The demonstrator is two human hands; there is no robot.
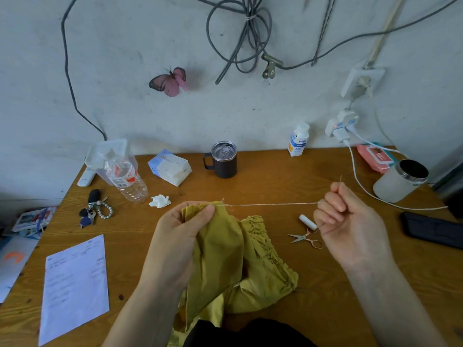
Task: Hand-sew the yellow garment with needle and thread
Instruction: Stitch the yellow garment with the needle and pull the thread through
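Crumpled, partly folded mustard-yellow garment [225, 259], low in the middle of the wooden table [275, 176], toward 6 o'clock, with the lower part reaching past the near edge. Gathered, ruffled band along its side at 3 o'clock. Upper corner lifted and pinched in the left hand [175, 241], at 12 o'clock of the cloth. Pale thread [270, 204] drawn taut and nearly level from that corner toward 3 o'clock, into the curled fingers of the right hand [350, 221]. Thin needle [340, 178] held there, one end sticking up toward 12 o'clock above the fingers.
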